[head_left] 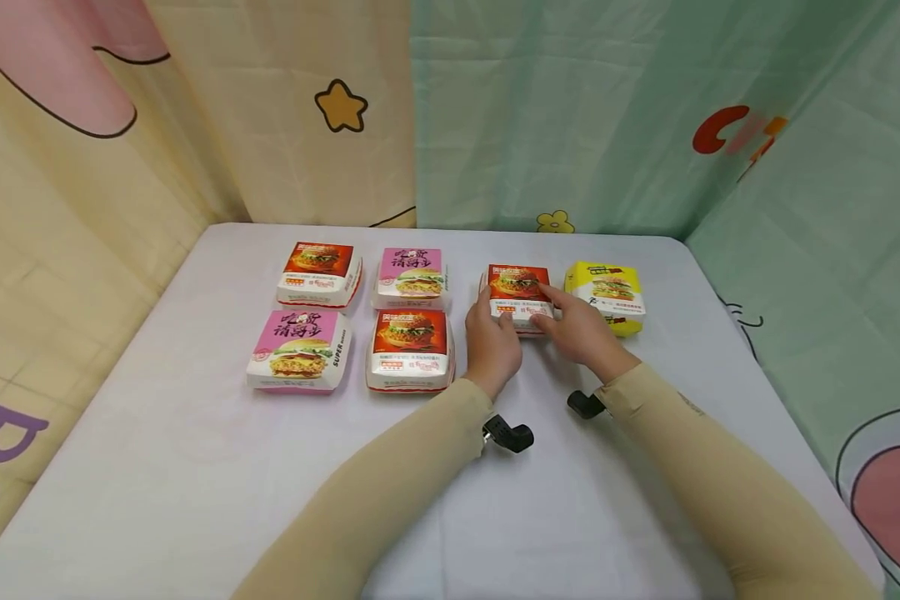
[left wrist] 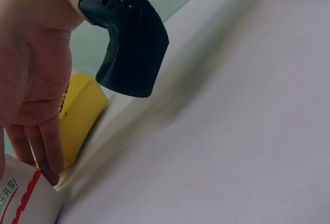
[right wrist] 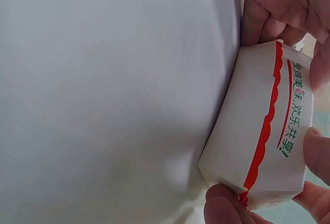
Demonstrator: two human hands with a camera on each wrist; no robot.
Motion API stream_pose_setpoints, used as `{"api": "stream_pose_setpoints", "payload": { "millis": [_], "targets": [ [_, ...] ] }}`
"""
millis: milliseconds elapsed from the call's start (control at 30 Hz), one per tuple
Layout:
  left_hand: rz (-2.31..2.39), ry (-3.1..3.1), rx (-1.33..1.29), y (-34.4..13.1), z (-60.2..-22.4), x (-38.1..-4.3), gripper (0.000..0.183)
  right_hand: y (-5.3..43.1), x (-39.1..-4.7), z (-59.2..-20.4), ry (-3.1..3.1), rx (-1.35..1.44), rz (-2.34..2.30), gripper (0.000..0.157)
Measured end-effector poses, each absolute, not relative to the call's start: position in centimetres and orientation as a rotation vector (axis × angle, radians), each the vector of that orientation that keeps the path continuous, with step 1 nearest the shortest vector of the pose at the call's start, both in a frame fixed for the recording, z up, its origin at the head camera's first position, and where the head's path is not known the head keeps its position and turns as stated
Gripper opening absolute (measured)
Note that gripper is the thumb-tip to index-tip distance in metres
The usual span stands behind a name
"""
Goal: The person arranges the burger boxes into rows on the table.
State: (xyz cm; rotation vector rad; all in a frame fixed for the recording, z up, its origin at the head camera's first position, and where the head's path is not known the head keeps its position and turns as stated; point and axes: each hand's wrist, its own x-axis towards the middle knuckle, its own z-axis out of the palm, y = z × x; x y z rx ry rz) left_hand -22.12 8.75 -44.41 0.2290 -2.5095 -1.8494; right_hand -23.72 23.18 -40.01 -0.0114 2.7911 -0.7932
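Both hands hold a red-and-white burger box (head_left: 521,287) on the right half of the table. My left hand (head_left: 492,346) grips its left side, with the thumb at the near edge. My right hand (head_left: 581,329) grips the right side, its thumb at the near face. In the right wrist view, the white front of this burger box (right wrist: 258,126) carries a red scalloped band and green lettering, with fingers at both ends. A yellow burger box (head_left: 607,296) stands just beyond the right hand. Whether the held box touches the table is hard to tell.
Left of the hands stand two pink burger boxes, one farther back (head_left: 411,275) and one nearer (head_left: 300,350), and two red ones, one at the back left (head_left: 320,273) and one nearer (head_left: 410,350). Patterned curtains (head_left: 540,108) enclose the white table (head_left: 195,492).
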Motion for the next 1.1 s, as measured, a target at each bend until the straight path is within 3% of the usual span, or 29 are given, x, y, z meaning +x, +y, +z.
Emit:
{"api": "stream_pose_setpoints", "payload": {
  "millis": [1100],
  "targets": [
    [-1.811,-2.447,0.296,8.5,-44.9,-25.1,0.06,21.5,-26.7,-40.5,2.786,0.039,-0.877,0.066]
  ]
}}
